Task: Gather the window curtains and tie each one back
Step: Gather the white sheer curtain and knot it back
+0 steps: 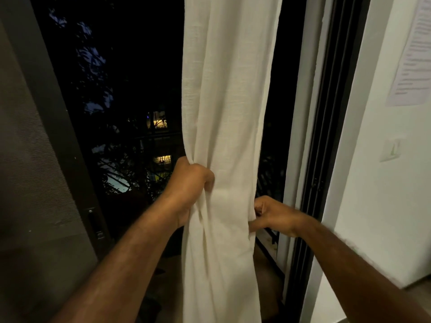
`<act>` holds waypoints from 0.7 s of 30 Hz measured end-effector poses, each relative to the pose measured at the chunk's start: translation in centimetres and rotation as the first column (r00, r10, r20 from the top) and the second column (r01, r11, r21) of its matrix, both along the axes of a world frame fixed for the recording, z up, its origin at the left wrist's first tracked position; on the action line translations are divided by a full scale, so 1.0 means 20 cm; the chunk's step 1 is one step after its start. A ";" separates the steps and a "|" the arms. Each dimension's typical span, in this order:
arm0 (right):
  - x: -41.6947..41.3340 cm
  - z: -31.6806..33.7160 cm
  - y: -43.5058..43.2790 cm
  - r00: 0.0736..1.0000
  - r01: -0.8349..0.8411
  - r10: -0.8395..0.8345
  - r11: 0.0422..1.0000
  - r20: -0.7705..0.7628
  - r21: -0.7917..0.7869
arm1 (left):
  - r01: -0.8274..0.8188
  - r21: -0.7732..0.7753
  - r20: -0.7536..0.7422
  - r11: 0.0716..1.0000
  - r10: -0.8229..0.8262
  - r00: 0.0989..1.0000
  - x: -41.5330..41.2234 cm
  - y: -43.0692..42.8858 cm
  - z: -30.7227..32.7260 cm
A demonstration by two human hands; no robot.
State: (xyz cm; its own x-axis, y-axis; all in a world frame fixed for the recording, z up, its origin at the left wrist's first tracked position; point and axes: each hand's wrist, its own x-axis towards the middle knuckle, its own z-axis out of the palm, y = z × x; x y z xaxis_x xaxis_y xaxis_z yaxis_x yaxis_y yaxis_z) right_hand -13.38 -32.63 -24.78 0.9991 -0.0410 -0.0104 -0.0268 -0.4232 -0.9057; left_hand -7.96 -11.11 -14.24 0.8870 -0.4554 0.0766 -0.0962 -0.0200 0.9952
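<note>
A cream linen curtain [224,101] hangs in the middle of the view, bunched into a narrow column in front of a dark opening. My left hand [189,187] grips its left edge at mid height, fingers curled round a fold of cloth. My right hand [270,215] pinches the right edge slightly lower, its fingertips partly hidden behind the fabric. The cloth between both hands is creased and pulled inward. No tie-back is in view.
A dark sliding door frame with a mesh screen [35,159] stands at the left. Dark door tracks [326,136] run down the right, beside a white wall [384,206] with a switch [393,150] and a paper notice [412,54]. Night trees and lit windows show outside.
</note>
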 end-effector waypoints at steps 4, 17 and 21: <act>-0.06 0.05 -0.06 0.997 -0.063 0.065 0.997 -0.052 0.045 | -0.004 -0.025 -0.019 1.000 0.003 1.000 0.03 0.03 0.01; -0.15 0.00 -0.28 0.982 -0.133 0.030 0.814 0.189 0.566 | -0.042 -0.049 -0.016 0.998 0.041 0.999 0.09 0.08 0.02; -0.13 0.06 -0.16 0.983 -0.186 0.166 0.898 0.085 0.398 | -0.029 -0.047 -0.025 0.998 0.028 0.999 0.09 0.06 0.02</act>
